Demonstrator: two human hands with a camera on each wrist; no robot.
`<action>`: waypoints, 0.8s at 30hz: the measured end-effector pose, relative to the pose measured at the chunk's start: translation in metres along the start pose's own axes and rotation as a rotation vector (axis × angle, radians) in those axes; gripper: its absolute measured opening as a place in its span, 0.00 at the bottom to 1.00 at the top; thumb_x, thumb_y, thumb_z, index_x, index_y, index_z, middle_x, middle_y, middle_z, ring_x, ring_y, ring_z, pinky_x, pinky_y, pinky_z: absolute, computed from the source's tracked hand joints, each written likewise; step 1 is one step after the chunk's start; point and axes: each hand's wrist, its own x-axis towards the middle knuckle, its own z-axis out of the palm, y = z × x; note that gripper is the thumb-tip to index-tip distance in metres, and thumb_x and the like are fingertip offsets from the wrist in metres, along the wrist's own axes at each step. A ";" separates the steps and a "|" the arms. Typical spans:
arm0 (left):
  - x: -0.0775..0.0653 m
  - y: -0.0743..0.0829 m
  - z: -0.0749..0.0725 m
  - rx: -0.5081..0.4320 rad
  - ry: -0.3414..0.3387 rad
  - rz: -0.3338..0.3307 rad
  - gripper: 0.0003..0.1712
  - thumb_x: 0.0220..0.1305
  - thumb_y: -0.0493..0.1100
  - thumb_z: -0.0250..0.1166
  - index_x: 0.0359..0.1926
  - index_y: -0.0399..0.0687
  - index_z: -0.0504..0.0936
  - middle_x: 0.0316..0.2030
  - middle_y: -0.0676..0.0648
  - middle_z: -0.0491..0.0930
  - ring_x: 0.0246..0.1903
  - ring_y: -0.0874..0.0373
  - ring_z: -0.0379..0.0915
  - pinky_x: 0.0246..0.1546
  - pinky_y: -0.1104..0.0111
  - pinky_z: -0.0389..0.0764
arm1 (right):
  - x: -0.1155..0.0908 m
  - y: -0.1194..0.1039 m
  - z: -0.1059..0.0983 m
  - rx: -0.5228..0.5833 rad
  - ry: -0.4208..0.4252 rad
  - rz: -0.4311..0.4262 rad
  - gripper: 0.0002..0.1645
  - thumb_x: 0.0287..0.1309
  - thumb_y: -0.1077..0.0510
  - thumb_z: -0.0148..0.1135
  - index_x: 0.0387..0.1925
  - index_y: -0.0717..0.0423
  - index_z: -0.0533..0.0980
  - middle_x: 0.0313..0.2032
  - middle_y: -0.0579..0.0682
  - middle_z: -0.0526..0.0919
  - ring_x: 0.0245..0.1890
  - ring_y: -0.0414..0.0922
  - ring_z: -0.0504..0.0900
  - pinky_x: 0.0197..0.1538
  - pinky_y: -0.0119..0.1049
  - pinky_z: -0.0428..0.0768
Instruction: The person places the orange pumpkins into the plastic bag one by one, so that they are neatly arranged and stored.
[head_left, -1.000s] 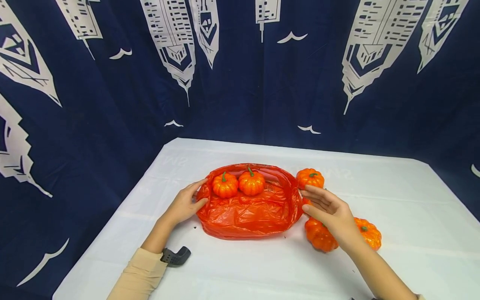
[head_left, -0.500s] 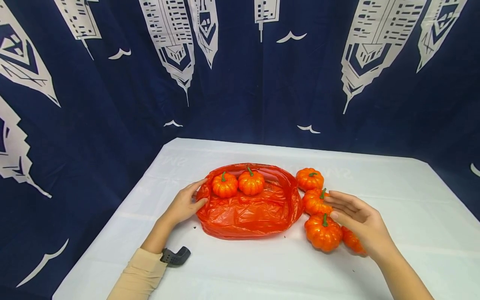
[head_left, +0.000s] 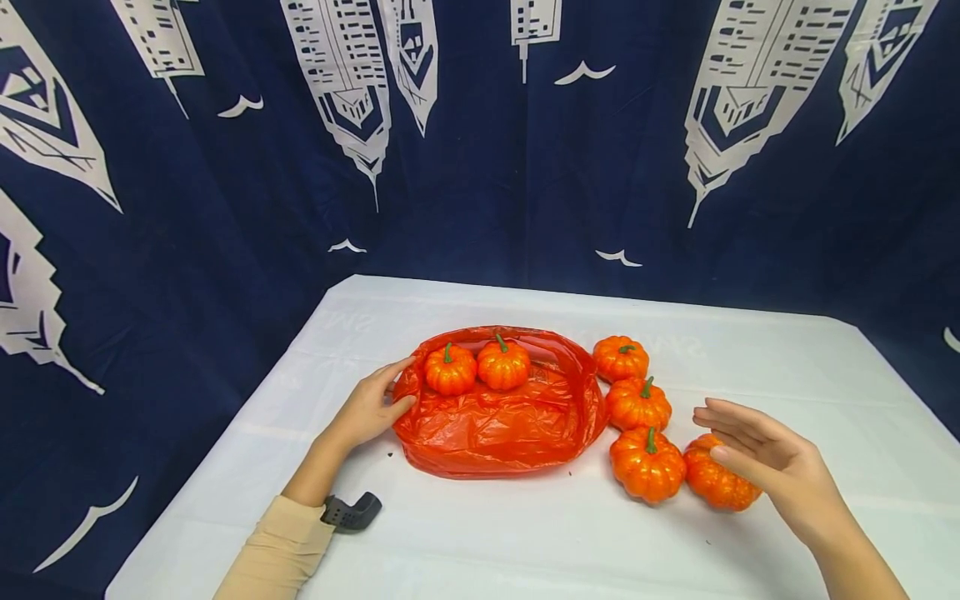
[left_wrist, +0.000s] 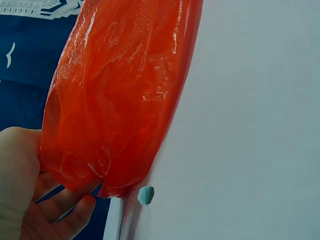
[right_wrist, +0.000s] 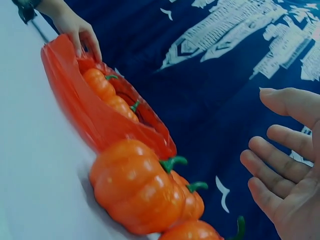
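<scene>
A red plastic bag [head_left: 487, 429] lies on the white table with its mouth spread open. Inside it, at the back, two small orange pumpkins [head_left: 476, 368] with green stems sit side by side. My left hand [head_left: 367, 408] holds the bag's left edge; the left wrist view has its fingers [left_wrist: 60, 205] around the film, partly behind it. Over on the right, my right hand [head_left: 772, 467] holds nothing, fingers spread and apart from the thumb. It hovers by the rightmost pumpkin [head_left: 716, 479] and hides part of it. Whether it touches that pumpkin I cannot tell.
Right of the bag, more pumpkins stand in a line: a back one [head_left: 621, 358], a middle one [head_left: 637, 403] and a front one [head_left: 647, 467]. A dark blue curtain [head_left: 480, 208] with white printed buildings hangs behind the table [head_left: 480, 542].
My right hand has moved right, away from the bag's right edge, past the line of pumpkins to the rightmost one. The left hand, bag and pumpkins have stayed in place.
</scene>
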 end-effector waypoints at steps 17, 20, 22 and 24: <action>0.000 -0.002 0.001 0.017 0.001 -0.002 0.35 0.60 0.37 0.67 0.69 0.40 0.67 0.62 0.36 0.71 0.46 0.44 0.77 0.51 0.50 0.77 | -0.015 0.028 -0.029 0.061 0.113 0.070 0.29 0.62 0.77 0.52 0.65 0.63 0.69 0.53 0.41 0.82 0.54 0.32 0.78 0.50 0.19 0.73; 0.000 -0.002 0.001 0.021 0.003 0.002 0.35 0.61 0.37 0.67 0.69 0.40 0.67 0.62 0.35 0.71 0.46 0.44 0.77 0.51 0.50 0.77 | -0.015 0.033 -0.034 0.053 0.113 0.083 0.29 0.63 0.76 0.53 0.64 0.62 0.70 0.53 0.40 0.82 0.54 0.31 0.77 0.51 0.17 0.71; 0.000 -0.002 0.001 0.019 0.002 0.002 0.35 0.61 0.36 0.67 0.69 0.40 0.67 0.62 0.35 0.71 0.46 0.44 0.77 0.51 0.50 0.77 | -0.016 0.038 -0.037 0.056 0.108 0.084 0.29 0.62 0.77 0.53 0.64 0.62 0.70 0.54 0.39 0.81 0.55 0.30 0.76 0.52 0.16 0.70; 0.000 -0.002 0.002 0.017 0.002 0.003 0.35 0.61 0.36 0.67 0.69 0.40 0.67 0.62 0.35 0.71 0.46 0.44 0.77 0.51 0.49 0.77 | -0.016 0.044 -0.039 0.064 0.095 0.093 0.29 0.62 0.77 0.53 0.64 0.63 0.70 0.55 0.39 0.80 0.56 0.30 0.75 0.52 0.16 0.69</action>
